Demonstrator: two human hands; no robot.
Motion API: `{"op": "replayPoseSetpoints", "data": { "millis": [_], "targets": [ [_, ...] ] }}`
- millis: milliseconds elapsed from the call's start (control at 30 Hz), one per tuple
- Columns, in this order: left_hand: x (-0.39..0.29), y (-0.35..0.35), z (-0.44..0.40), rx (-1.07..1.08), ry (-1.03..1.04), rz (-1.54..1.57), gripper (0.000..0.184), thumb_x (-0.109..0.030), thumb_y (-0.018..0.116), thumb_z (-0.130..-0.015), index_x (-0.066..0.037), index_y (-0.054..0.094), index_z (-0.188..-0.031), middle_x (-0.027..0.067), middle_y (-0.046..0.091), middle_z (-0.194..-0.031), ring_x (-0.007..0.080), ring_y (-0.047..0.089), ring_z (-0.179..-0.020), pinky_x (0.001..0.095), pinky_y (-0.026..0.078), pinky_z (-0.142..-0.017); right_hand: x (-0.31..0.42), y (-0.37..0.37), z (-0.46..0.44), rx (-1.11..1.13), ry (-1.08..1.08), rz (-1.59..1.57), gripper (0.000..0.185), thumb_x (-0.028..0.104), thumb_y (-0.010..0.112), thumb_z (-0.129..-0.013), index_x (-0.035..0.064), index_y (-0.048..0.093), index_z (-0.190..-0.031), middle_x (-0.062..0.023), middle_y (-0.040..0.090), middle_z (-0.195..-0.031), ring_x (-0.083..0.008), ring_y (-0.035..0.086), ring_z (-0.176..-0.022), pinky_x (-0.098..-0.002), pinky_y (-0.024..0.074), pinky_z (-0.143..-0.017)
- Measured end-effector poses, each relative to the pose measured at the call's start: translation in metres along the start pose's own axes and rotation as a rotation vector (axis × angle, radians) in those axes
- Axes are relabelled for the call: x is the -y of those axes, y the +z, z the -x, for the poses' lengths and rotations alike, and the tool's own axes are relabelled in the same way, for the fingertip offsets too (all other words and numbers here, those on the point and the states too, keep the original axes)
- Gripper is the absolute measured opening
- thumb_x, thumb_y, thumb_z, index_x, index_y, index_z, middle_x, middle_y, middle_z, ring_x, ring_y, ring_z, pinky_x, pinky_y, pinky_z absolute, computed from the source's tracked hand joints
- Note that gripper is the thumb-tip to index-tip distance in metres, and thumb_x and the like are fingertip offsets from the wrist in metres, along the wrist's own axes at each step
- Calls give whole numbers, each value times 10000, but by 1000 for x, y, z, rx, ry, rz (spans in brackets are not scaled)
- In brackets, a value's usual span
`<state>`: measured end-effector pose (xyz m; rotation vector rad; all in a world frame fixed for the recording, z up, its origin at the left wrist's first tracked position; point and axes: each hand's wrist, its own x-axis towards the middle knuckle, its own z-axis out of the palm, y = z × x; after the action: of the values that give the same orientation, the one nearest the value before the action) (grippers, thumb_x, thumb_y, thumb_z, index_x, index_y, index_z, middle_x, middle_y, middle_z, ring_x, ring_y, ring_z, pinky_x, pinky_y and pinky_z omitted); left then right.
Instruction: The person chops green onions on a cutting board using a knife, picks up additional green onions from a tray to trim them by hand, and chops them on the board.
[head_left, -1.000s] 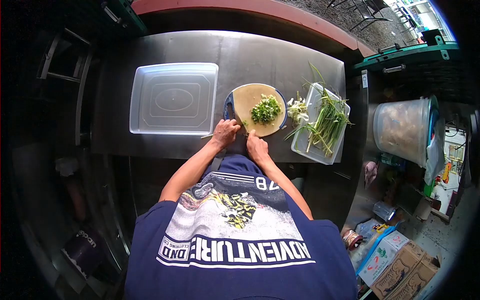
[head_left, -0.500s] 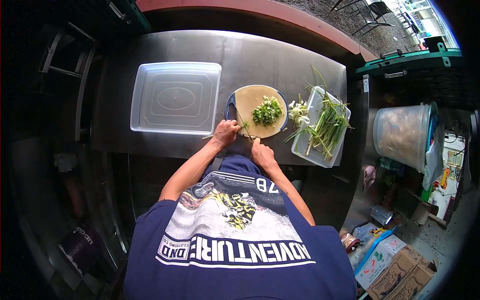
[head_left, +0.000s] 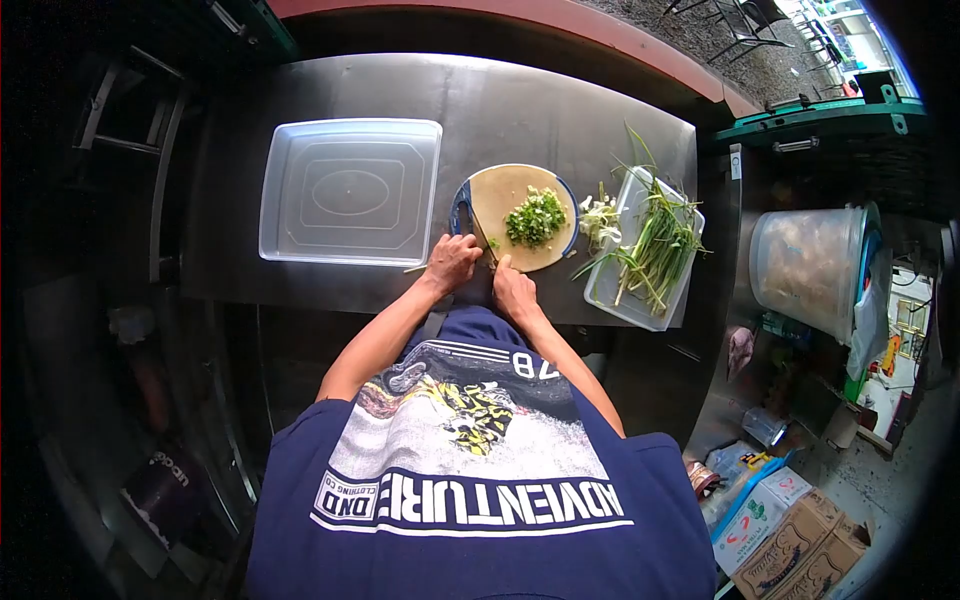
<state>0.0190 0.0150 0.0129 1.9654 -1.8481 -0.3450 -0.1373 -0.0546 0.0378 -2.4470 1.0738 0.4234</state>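
Cutting board [head_left: 500,185] sits at centre frame on the steel table [head_left: 530,105], blue rim, handle cutout toward frame left. Left hand [head_left: 453,260] is closed, fingers curled over a stalk [head_left: 414,268] at the board's lower-left edge; pale end pokes out to the left. Right hand [head_left: 515,288], just below the board's lower edge, grips the knife [head_left: 483,230]; blade angles up-left across the board, just beside the left fingertips. Chopped greens [head_left: 535,217] are piled on the board's right half. Pale trimmings [head_left: 599,218] lie between board and clear tray [head_left: 604,286], right of centre; long green stalks [head_left: 656,245] lie in that tray, some overhanging. Larger clear bin [head_left: 350,235]: upper left of frame, well apart from the knife.
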Motion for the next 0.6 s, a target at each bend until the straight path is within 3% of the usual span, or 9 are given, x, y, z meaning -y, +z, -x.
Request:
{"op": "replayPoseSetpoints", "data": {
  "millis": [233, 600],
  "targets": [
    [0, -5, 0, 27, -35, -25, 132, -94, 608, -706, -133, 659, -821, 37, 553, -835, 206, 593, -783, 371, 423, -687, -6, -5, 7, 42, -14, -7, 319, 74, 461, -843, -90, 428, -1115, -268, 656, -788, -410, 665, -765, -478, 533, -662],
    [-1, -5, 1, 49, -34, 12, 181, -84, 594, -697, -134, 667, -856, 43, 550, -847, 213, 596, -799, 379, 428, -692, -9, 7, 22, 10, 35, 0, 163, 91, 404, -881, -31, 452, -979, -260, 658, -770, -404, 668, -734, -488, 536, -641]
  ]
}}
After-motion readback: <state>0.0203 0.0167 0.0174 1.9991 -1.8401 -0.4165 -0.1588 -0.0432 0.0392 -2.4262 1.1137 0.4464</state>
